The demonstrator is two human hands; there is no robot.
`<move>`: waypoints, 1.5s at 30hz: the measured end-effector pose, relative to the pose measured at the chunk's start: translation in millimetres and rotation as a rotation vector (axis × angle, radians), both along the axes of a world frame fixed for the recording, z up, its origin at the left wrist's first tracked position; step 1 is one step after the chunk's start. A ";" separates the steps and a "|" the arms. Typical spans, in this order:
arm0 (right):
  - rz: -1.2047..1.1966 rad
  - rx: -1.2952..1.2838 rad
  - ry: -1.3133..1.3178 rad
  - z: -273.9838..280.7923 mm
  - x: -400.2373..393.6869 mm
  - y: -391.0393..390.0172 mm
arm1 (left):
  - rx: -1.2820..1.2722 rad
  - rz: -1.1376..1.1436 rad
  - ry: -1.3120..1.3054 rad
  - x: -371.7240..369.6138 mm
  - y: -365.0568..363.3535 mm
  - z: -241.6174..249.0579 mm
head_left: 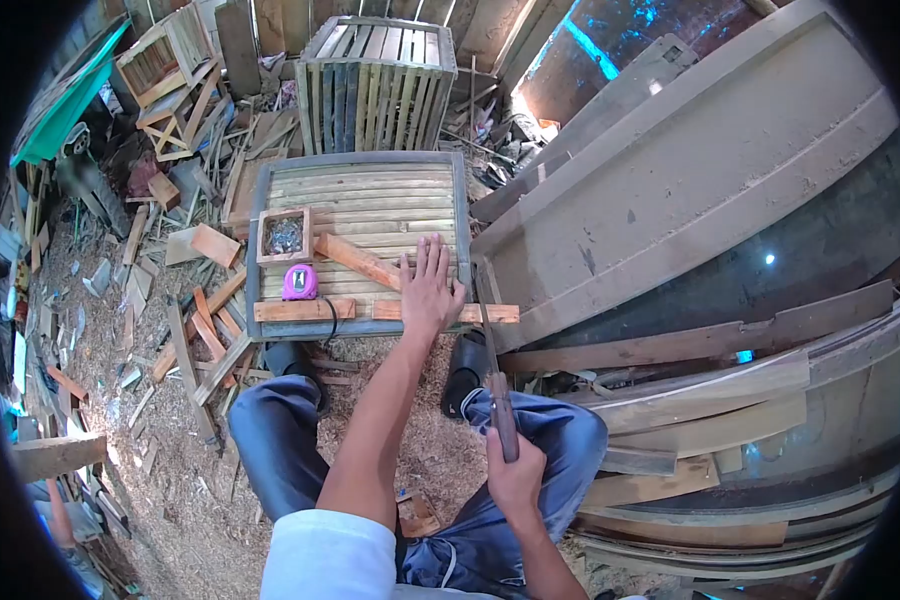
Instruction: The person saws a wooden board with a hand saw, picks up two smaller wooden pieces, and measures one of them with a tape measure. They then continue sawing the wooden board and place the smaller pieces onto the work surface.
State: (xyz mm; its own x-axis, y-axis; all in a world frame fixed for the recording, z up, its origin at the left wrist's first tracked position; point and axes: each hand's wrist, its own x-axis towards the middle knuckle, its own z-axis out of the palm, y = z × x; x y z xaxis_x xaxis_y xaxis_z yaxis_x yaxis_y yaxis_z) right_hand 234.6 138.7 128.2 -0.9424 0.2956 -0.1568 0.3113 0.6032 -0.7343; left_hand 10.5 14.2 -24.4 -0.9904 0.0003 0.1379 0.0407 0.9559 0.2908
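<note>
My left hand (430, 288) lies flat with fingers stretched over a short wooden strip (488, 313) on a slatted crate top (380, 185). The strip's right end juts past the crate's edge. In my right hand (516, 478) is the handle of a handsaw (490, 365), its narrow blade pointing forward across the overhanging strip. A diagonal wooden piece (355, 260) reaches to my left fingers. Along the near edge, to the left, lies another strip (290, 311). Behind it are a pink tape measure (300, 282) and a small wooden box (263, 238) of tiny dark pieces.
Another slatted crate (370, 105) stands just beyond. Wood offcuts (215, 245) and sawdust cover the ground at left. Large dusty panels (670, 190) lean on the right, with stacked boards (710, 420) nearer me. At lower left, part of another person's arm (60, 515) shows.
</note>
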 end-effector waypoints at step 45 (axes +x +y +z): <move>-0.019 -0.080 0.070 -43.3 -47.3 -18.9 | 0.066 -0.023 0.061 -0.7 -3.2 -1.2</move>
